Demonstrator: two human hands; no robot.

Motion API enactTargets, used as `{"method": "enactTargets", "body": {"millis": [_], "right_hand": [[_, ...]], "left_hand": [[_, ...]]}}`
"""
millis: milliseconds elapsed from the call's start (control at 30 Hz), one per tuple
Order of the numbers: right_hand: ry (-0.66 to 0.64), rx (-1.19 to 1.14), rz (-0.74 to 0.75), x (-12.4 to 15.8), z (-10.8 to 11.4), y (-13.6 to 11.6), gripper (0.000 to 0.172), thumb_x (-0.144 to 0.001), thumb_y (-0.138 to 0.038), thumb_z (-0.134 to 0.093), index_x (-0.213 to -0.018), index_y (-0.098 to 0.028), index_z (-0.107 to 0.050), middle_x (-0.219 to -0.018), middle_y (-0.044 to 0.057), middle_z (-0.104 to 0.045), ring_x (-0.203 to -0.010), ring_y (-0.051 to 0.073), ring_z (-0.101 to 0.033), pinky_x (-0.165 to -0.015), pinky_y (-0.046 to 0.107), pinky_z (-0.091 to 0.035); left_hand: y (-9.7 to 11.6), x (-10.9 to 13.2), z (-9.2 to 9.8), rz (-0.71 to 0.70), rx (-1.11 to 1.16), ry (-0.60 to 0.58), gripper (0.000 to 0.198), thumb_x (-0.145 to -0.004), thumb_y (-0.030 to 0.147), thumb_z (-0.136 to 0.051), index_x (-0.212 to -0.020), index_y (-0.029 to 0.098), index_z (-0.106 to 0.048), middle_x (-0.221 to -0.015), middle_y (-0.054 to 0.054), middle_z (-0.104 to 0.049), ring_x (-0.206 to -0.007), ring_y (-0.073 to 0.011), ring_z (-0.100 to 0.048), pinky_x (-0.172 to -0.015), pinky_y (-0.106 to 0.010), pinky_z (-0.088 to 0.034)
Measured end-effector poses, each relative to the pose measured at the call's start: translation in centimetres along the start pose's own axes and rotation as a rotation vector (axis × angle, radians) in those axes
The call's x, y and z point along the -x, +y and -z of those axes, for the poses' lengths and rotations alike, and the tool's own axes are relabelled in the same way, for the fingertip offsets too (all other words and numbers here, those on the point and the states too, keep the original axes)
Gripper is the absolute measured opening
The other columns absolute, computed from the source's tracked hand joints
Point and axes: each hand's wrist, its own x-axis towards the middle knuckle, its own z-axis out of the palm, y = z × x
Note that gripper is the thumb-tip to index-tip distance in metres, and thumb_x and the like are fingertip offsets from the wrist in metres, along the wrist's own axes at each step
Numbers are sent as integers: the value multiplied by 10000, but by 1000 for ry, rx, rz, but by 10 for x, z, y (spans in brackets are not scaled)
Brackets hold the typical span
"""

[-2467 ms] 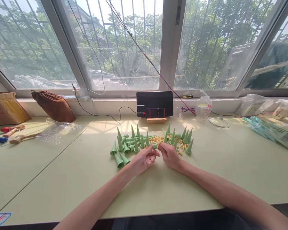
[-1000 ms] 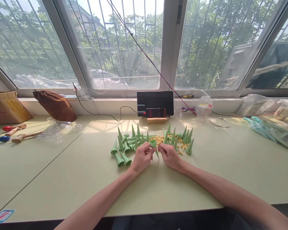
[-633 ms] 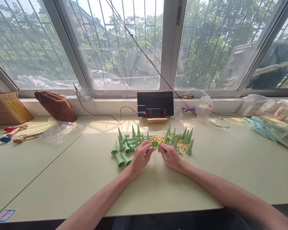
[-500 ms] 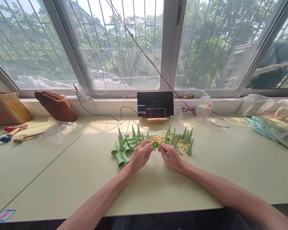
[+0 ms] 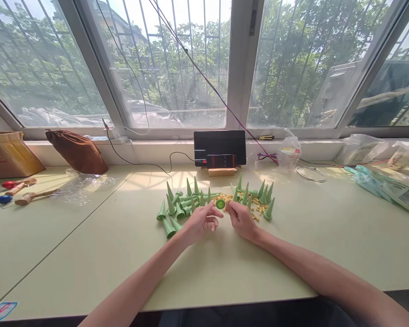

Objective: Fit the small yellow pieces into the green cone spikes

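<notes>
Where one worktop carries all the stock, the small parts seem set out for easy reach. Right hand: fingers curled closed, contents hidden. Left hand: fingers fanned; grip cannot be told. Green cones: clusters left and right, some upright on their rims, presumably for stability. Single hollow cone: between the hands, mouth facing viewer, likely for access. Yellow pegs: scattered among the cones. Change: left fingers, gathered half a second ago, now spread.

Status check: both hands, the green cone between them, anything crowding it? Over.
Left hand loosely open; right hand curled, grip unclear. Green cone between them, round end facing the camera. Other cones and yellow pegs crowd around.
</notes>
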Motion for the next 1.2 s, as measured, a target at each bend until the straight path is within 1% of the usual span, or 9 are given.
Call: {"method": "enactTargets", "body": {"millis": [67, 167, 433, 533, 633, 767, 833, 933, 1200], "right_hand": [[-11, 10, 6, 1, -1, 2, 287, -980, -225, -372, -695, -196, -386, -646, -25, -444, -564, 100, -377, -556, 221, -324], [-26, 33, 27, 2, -2, 3, 298, -976, -218, -381, -679, -198, -362, -626, -34, -410, -550, 98, -341, -542, 225, -299], [-63, 49, 73, 2, -2, 1, 303, -966, -178, -374, -665, -200, -346, -609, -40, -390, -533, 96, -318, -527, 227, -280], [-75, 44, 81, 2, 0, -1, 299, -967, -171, -371, -669, -197, -373, -615, -36, -413, -534, 96, -333, -530, 228, -286], [-99, 33, 82, 3, 1, -3, 286, -969, -166, -362, -690, -194, -417, -635, -26, -459, -542, 99, -364, -544, 228, -305], [-92, 24, 79, 3, 1, -3, 287, -972, -175, -358, -688, -200, -391, -643, -18, -483, -547, 102, -384, -544, 230, -317], [-80, 33, 81, 4, 0, -2, 301, -974, -185, -361, -674, -205, -354, -619, -26, -454, -538, 103, -363, -535, 233, -309], [-81, 38, 80, 4, 0, -1, 310, -974, -192, -364, -667, -209, -327, -603, -32, -427, -532, 103, -346, -530, 235, -304], [-114, 27, 61, 3, 2, 0, 297, -960, -186, -358, -665, -209, -341, -614, -25, -453, -543, 105, -375, -551, 234, -345]], "left_hand": [[0, 0, 1, 93, 153, -93, 475, -849, 563, -574, -725, 109, -632, -878, -103, -660, -553, -73, -532, -470, -196, -425], [-1, 1, 0, 140, 256, -144, 467, -871, 546, -560, -779, 99, -663, -870, -99, -653, -572, -72, -524, -475, -186, -424], [-1, 1, -1, 136, 270, -70, 423, -874, 489, -596, -835, 75, -675, -828, -90, -636, -572, -64, -505, -496, -166, -448], [-2, 1, -1, 91, 240, -77, 390, -863, 475, -618, -844, 88, -666, -826, -84, -633, -563, -63, -496, -490, -171, -438], [-3, 2, 0, 7, 163, -132, 383, -860, 473, -623, -852, 91, -653, -820, -87, -629, -559, -72, -492, -482, -192, -426], [-4, 1, 0, -117, 8, -165, 408, -877, 502, -583, -755, 112, -591, -633, -36, -562, -531, -91, -488, -490, -223, -416], [-4, 1, 0, -175, -67, -147, 411, -876, 518, -572, -743, 129, -561, -576, -6, -519, -508, -96, -486, -486, -232, -410], [-4, 1, 0, -237, -196, -102, 401, -865, 529, -577, -784, 137, -560, -577, 9, -507, -494, -104, -502, -466, -234, -410], [-1, 6, -3, -324, -474, 9, 392, -868, 554, -540, -797, 168, -526, -571, 18, -521, -445, -117, -535, -399, -225, -403]]}}
